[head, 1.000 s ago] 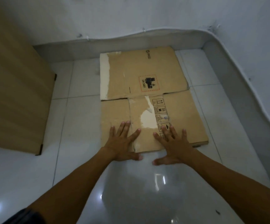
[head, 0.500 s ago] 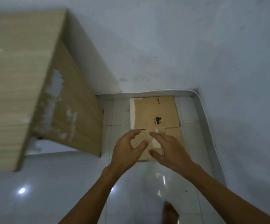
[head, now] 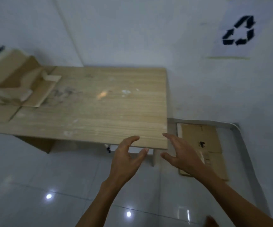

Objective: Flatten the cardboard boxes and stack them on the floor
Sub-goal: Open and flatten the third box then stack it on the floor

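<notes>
Here, your hands hover empty while the flattened cardboard (head: 202, 138) lies in the room's corner.

Your left hand (head: 126, 159) and right hand (head: 184, 157) are both raised w/ fingers spread wide and loosely curved, gripping nothing, in front of the wooden table (head: 108, 112). The cardboard is flat on the tiled floor (head: 50, 169), right of the table and close to the wall skirting, partly behind your right hand. It's brown, w/ a pale torn strip along its left edge, a small black print mid-panel and a pale label strip nearer you, both too blurred to read. More cardboard boxes (head: 14, 86), flaps up, sit at the table's left end. Upper right, a white sheet on the wall shows a black recycling symbol (head: 238, 31); no text legible.
</notes>
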A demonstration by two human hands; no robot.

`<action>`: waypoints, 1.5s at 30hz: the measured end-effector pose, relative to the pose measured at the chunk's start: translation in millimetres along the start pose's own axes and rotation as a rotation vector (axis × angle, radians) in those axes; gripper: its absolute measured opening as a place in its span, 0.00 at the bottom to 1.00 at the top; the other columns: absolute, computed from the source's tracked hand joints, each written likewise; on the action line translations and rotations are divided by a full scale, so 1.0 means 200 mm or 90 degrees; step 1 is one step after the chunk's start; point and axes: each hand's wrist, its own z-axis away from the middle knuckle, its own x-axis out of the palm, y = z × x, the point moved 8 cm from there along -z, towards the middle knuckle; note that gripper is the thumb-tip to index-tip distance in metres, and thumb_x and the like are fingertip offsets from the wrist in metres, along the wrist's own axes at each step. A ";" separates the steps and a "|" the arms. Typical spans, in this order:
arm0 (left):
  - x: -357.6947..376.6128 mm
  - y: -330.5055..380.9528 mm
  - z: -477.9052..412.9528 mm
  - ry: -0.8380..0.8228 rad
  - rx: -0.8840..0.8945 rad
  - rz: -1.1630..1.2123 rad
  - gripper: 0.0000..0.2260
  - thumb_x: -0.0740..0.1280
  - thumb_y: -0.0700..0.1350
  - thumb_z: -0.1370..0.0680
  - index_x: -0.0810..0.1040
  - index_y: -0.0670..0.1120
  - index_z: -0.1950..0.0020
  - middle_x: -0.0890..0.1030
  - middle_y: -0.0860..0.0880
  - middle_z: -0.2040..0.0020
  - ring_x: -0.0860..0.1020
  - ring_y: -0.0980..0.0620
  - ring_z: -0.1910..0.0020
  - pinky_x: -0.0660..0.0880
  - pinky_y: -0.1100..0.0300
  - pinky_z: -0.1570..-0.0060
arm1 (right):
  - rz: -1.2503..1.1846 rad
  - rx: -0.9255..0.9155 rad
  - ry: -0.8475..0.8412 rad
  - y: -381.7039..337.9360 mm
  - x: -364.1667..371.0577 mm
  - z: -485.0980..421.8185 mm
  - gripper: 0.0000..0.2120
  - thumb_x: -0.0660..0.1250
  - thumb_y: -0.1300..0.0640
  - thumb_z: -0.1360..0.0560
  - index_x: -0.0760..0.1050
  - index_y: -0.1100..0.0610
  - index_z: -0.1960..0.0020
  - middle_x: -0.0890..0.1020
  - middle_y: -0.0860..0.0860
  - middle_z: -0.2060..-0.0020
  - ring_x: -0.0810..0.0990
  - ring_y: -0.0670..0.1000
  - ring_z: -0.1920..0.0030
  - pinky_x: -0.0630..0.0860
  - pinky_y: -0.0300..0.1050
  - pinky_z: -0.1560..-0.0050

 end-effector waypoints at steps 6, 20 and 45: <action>-0.80 -0.16 -0.01 0.064 -0.008 -0.080 0.21 0.72 0.51 0.28 0.74 0.51 0.37 0.74 0.57 0.38 0.70 0.62 0.39 0.68 0.64 0.38 | 0.019 -0.081 -0.024 -0.70 0.16 -0.18 0.35 0.62 0.40 0.30 0.59 0.51 0.26 0.69 0.50 0.30 0.67 0.52 0.30 0.62 0.46 0.33; -1.85 -0.75 -0.59 0.118 -0.041 -0.153 0.18 0.71 0.51 0.27 0.75 0.50 0.38 0.72 0.55 0.36 0.70 0.53 0.34 0.70 0.53 0.37 | 0.009 -0.175 -0.051 -1.58 0.61 -1.18 0.34 0.61 0.40 0.29 0.58 0.49 0.26 0.67 0.49 0.29 0.66 0.51 0.30 0.62 0.47 0.33; -3.71 -1.68 -1.65 0.114 0.132 -0.227 0.13 0.65 0.54 0.28 0.82 0.46 0.53 0.80 0.50 0.54 0.76 0.54 0.51 0.67 0.70 0.52 | -0.047 -0.107 0.030 -3.26 1.54 -2.51 0.35 0.61 0.37 0.32 0.65 0.55 0.30 0.71 0.53 0.33 0.71 0.54 0.34 0.73 0.50 0.39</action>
